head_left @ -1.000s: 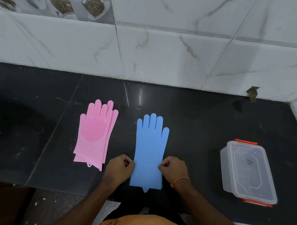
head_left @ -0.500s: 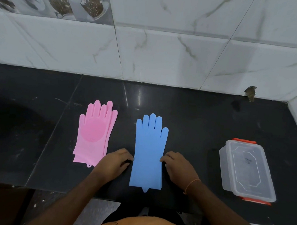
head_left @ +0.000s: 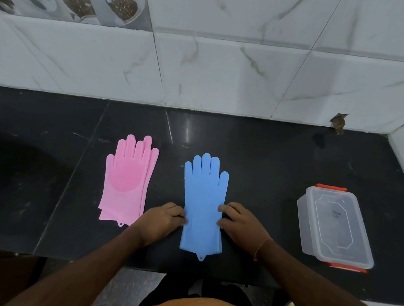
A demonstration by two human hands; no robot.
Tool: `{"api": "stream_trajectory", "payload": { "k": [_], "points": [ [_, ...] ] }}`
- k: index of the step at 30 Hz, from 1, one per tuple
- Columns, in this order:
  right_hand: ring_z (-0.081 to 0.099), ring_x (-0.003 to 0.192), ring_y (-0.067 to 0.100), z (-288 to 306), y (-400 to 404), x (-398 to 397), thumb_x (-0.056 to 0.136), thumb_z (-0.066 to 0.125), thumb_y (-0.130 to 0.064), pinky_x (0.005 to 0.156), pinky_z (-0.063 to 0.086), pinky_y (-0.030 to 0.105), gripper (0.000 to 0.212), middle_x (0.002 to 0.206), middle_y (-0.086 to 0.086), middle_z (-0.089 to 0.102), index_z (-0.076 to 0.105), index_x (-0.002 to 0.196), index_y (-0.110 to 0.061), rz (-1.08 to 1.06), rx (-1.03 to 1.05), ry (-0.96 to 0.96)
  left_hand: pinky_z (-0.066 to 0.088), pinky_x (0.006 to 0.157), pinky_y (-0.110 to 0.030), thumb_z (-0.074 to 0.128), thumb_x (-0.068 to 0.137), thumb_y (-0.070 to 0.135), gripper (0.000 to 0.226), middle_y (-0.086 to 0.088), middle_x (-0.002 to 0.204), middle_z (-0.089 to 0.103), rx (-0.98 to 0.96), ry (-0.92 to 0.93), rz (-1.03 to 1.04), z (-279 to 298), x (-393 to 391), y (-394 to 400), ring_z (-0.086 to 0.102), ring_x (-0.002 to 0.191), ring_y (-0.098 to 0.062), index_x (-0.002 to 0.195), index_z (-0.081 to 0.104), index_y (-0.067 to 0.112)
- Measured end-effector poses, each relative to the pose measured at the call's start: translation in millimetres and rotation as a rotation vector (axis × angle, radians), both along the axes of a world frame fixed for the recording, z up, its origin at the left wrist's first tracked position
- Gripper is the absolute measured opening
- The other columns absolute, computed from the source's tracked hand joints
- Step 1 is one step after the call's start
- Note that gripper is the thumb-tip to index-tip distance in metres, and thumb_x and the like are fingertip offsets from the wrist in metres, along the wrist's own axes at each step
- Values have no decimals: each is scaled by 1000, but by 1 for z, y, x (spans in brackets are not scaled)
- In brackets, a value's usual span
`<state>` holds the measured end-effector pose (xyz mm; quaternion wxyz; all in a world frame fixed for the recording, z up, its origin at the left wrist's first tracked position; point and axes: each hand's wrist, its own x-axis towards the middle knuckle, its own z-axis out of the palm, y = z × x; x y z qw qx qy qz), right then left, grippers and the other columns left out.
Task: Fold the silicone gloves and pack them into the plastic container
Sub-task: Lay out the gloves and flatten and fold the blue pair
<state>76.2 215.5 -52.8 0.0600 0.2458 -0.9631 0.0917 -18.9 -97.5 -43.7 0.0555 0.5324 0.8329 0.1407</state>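
Note:
A pair of blue silicone gloves [head_left: 204, 199] lies stacked flat in the middle of the black counter, fingers pointing at the wall. My left hand [head_left: 163, 218] grips the stack's left edge near the cuff, and the glove is slightly creased there. My right hand [head_left: 238, 221] holds the right edge at the same height, fingers curled onto it. A pair of pink silicone gloves [head_left: 125, 182] lies stacked and slightly offset to the left, untouched. The clear plastic container [head_left: 334, 225] with orange clips sits at the right, its lid on.
The black stone counter [head_left: 265, 167] ends at a white marble-tiled wall [head_left: 223, 72] behind and a side wall at the far right. A dark round sink hollow [head_left: 17, 172] lies at the far left. The counter's front edge runs just below the blue cuffs.
My hands went from closed fists at the blue gloves' sides to looser hands, and now the fingers curl onto the glove edges a little farther up. The gloves and container have not moved.

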Motion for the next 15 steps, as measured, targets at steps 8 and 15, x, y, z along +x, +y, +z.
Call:
{"api": "stream_trajectory", "payload": {
  "k": [8,15],
  "points": [
    [36,153,14,1,-2,55,105,49,-36,130,17,54,14,154,-9,53,59,115,-33,86,31,-242,53,116,-41,84,93,19,23,5,143,74,35,-41,-129,3,47,-6,63,142,-17,115,79,25],
    [67,90,2,21,-18,31,105,54,-31,84,53,29,9,98,-15,71,60,109,-34,-435,-622,-485,55,74,-48,49,112,33,17,0,90,73,182,-661,547,15,46,13,70,80,-21,107,58,19]
  ]
}}
